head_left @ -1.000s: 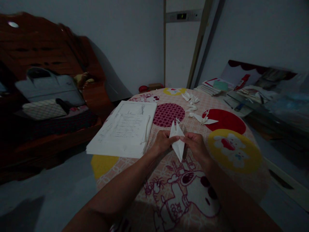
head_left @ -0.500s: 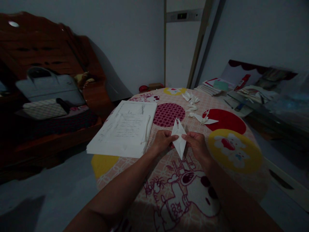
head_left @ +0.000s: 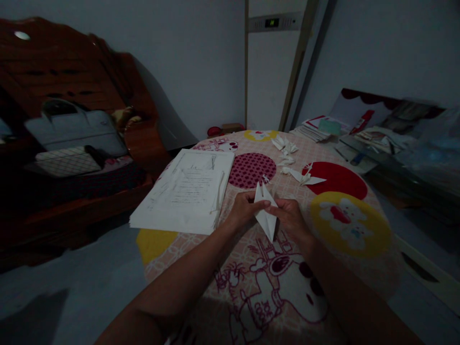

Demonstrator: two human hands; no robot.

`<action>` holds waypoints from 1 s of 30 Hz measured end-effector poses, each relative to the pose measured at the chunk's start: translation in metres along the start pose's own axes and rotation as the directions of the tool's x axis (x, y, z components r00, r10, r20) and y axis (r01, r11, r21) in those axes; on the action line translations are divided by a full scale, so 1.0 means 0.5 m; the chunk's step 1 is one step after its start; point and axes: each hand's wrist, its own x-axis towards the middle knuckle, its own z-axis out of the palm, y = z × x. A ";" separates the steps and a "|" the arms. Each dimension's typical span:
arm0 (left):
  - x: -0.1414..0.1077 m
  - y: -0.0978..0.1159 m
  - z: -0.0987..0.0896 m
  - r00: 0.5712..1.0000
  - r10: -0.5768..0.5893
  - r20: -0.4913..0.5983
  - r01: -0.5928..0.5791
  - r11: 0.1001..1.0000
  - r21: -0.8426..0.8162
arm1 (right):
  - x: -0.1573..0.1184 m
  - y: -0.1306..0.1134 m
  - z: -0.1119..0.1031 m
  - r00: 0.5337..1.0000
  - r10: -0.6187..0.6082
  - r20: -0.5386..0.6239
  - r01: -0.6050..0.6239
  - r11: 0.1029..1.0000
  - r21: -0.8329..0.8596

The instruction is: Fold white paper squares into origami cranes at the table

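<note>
A folded white paper [head_left: 266, 226], a narrow diamond with a split top, is held above the patterned tablecloth [head_left: 247, 258]. My left hand [head_left: 242, 208] pinches its left side, the thumb lying across the middle. From the right, my right hand [head_left: 292, 218] grips the other side, its thumb nearly touching the left one. Fingers behind the paper are partly hidden. Beyond the hands lie a folded paper bird [head_left: 305, 178] with pointed wings and several more folded white papers [head_left: 283, 143].
A thick stack of written sheets [head_left: 187, 191] lies left of my hands. At the right stands a glass-topped table [head_left: 381, 155] with papers and plastic bags. A carved wooden seat [head_left: 140, 143] at the left holds a grey bag [head_left: 77, 132].
The folded paper has come slightly lower and nearer to me, its split top showing more clearly. Both thumbs have moved closer together over its middle.
</note>
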 end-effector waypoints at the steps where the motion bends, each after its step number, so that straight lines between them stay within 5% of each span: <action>1: 0.000 -0.002 0.000 1.000 -0.018 -0.013 0.018 1.000 -0.003 | -0.001 0.000 0.003 1.000 0.001 0.009 -0.001 1.000 -0.001; 12: 0.012 0.008 -0.007 0.981 -0.054 -0.186 0.037 0.995 -0.095 | -0.003 0.011 0.014 0.996 0.012 0.091 -0.008 0.999 -0.045; 27: 0.019 0.016 -0.027 0.963 0.075 -0.260 -0.100 0.991 -0.084 | -0.013 0.004 0.023 0.980 0.099 0.171 -0.103 0.995 0.010; 30: 0.026 0.035 -0.047 0.932 0.128 -0.338 -0.159 0.985 -0.065 | -0.020 -0.003 0.023 0.969 0.157 0.193 -0.167 0.985 0.035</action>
